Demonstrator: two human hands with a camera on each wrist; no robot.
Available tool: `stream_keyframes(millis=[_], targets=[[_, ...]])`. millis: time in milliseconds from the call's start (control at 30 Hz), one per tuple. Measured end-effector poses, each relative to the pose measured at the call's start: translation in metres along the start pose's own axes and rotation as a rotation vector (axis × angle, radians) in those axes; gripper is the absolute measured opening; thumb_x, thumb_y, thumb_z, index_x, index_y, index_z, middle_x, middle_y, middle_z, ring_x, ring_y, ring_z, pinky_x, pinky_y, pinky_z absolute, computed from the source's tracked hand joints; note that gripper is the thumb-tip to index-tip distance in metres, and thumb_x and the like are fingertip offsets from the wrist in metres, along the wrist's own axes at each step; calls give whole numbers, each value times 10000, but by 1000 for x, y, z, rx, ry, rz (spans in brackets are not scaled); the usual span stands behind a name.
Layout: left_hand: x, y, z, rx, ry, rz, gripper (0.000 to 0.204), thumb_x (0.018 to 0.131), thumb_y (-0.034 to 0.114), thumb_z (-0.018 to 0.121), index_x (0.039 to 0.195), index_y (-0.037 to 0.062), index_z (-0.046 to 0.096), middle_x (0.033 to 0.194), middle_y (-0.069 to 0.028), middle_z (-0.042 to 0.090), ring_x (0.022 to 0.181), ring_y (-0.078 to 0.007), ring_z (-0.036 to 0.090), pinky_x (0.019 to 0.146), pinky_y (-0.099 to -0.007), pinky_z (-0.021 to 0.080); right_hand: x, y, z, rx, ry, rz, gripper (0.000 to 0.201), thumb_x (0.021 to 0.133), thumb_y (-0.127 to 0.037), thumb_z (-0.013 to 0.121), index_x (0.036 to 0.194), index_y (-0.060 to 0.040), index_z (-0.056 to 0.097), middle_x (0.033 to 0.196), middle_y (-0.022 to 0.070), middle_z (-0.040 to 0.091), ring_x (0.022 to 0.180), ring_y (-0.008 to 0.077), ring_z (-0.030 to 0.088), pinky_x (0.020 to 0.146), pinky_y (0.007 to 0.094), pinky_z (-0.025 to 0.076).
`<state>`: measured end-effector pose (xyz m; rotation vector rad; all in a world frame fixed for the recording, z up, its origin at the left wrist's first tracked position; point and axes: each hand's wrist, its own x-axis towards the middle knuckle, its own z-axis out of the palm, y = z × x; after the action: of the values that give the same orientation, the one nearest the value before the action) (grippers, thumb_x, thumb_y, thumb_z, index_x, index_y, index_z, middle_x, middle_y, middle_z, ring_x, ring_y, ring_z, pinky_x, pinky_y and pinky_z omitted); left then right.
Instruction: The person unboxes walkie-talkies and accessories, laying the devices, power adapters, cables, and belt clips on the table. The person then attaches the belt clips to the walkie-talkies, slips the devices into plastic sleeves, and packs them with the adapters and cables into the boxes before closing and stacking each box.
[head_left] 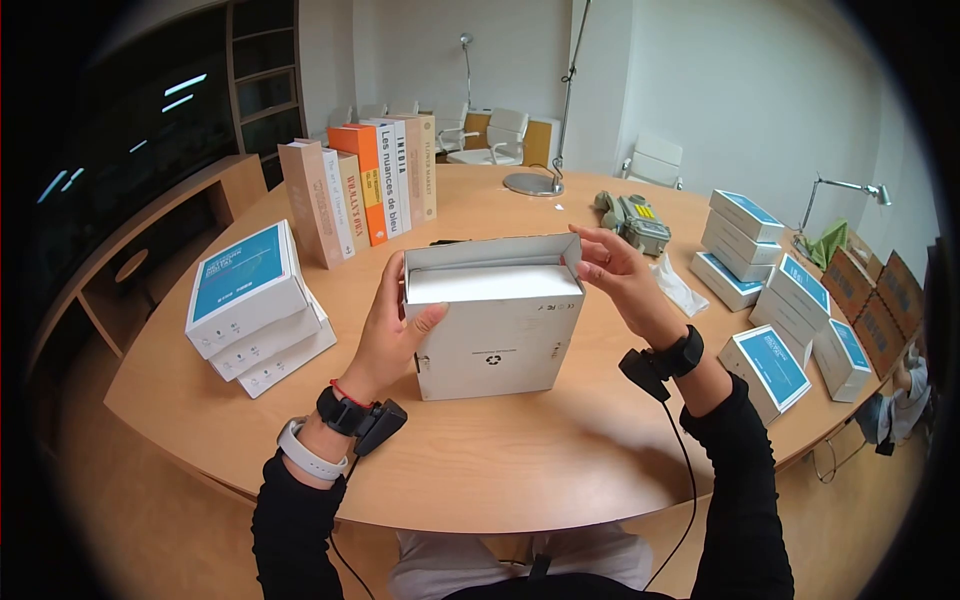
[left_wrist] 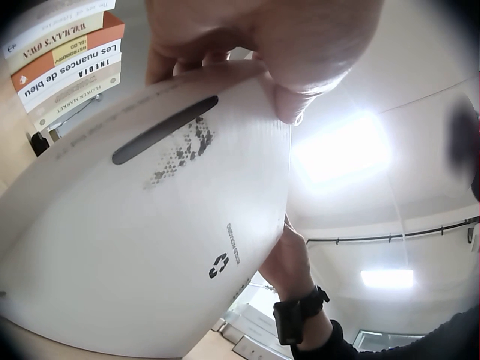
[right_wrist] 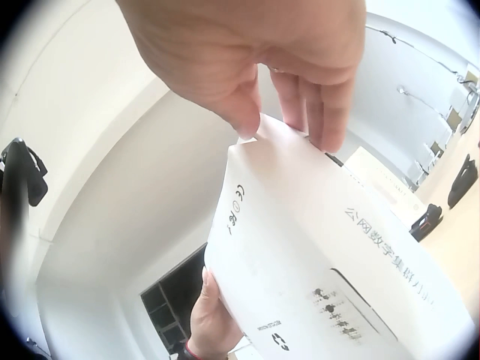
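Note:
A white cardboard box point(head_left: 495, 350) stands upright on the table, its top end open and a plain white surface showing inside. A recycling mark and small print are on its near face. My left hand point(head_left: 385, 325) grips the box's left side, thumb over the near face and fingers behind. At the upper right corner, my right hand point(head_left: 625, 280) pinches the box's edge between thumb and fingers. In the left wrist view, a dark slot and a smudged dotted patch mark the side of the box point(left_wrist: 150, 225). Chinese print runs along another side of the box point(right_wrist: 382, 244) in the right wrist view.
Stacked white boxes with blue tops point(head_left: 250, 280) stand at left, more boxes point(head_left: 745, 235) at right. A row of upright books point(head_left: 375, 185) is behind on the left. Behind the box are a lamp base point(head_left: 533, 184), a desk telephone point(head_left: 640, 225) and a crumpled plastic bag point(head_left: 680, 290).

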<state>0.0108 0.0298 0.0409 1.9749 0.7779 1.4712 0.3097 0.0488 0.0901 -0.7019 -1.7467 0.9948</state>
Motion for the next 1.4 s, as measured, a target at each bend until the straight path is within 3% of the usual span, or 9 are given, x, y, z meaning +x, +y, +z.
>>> stream_keyframes(millis=[367,533,667,767,900,1033,1100,1200,1400], targets=[[-1,-1,1,-5,14,16,808,892,344,582,1428,-4,89,1418,-164,284,1309,-228,297,1069,-321,248,1,-5,6,-70,81,40,395,902,-87,561,1280,-56,452,1144,100,579,1067,147,539,910,271,432],[-2,-1,3,-8,35,21,775,897,328,579,1427,13,110,1392,-163,319,1284,-222,328,1057,-324,270,-6,-6,3,-27,-4,47,456,900,-114,573,1316,-59,392,1224,104,529,1134,166,499,957,308,408],[-2,1,2,-31,31,29,633,904,314,574,1369,52,233,1299,-130,413,1200,-199,399,1013,-315,322,-16,-2,9,45,-69,23,527,897,-141,584,1351,-76,324,1316,123,441,1211,181,433,994,341,379],[-1,-5,1,28,47,74,526,898,299,585,1292,67,325,1238,-127,459,1123,-197,453,963,-310,365,-23,7,5,-67,-298,-96,668,805,-116,694,1344,-96,300,1341,88,380,1275,209,360,1052,380,334],[-2,-13,3,26,83,141,411,885,297,603,1184,72,434,1210,-128,483,1089,-214,485,929,-311,392,-32,16,19,-57,-147,-40,589,792,-95,698,1291,-80,387,1294,68,405,1234,211,413,1075,373,314],[-1,-15,0,78,81,193,351,878,260,615,1139,64,484,1230,-124,473,1108,-212,479,928,-304,393,-36,28,20,-59,-85,-117,504,832,-118,660,1273,-52,424,1304,87,443,1219,209,434,1058,376,334],[-1,-10,-1,-101,20,141,286,865,189,635,1098,65,525,1235,-112,465,1127,-200,471,936,-296,389,-38,36,21,-64,-67,-151,490,840,-120,651,1270,-49,428,1299,93,457,1219,210,436,1056,379,335],[0,-10,-4,-214,-32,98,286,843,123,655,1099,76,537,1222,-102,465,1136,-189,463,938,-296,395,-41,39,20,-75,-44,-196,468,851,-113,636,1266,-45,432,1287,98,476,1216,212,441,1053,385,335],[2,-9,-12,-70,-44,121,312,801,120,702,1075,78,560,1176,-99,494,1103,-201,501,912,-300,421,-42,41,24,-80,-34,-233,439,859,-74,617,1258,-45,438,1275,94,476,1220,210,434,1051,391,334]])
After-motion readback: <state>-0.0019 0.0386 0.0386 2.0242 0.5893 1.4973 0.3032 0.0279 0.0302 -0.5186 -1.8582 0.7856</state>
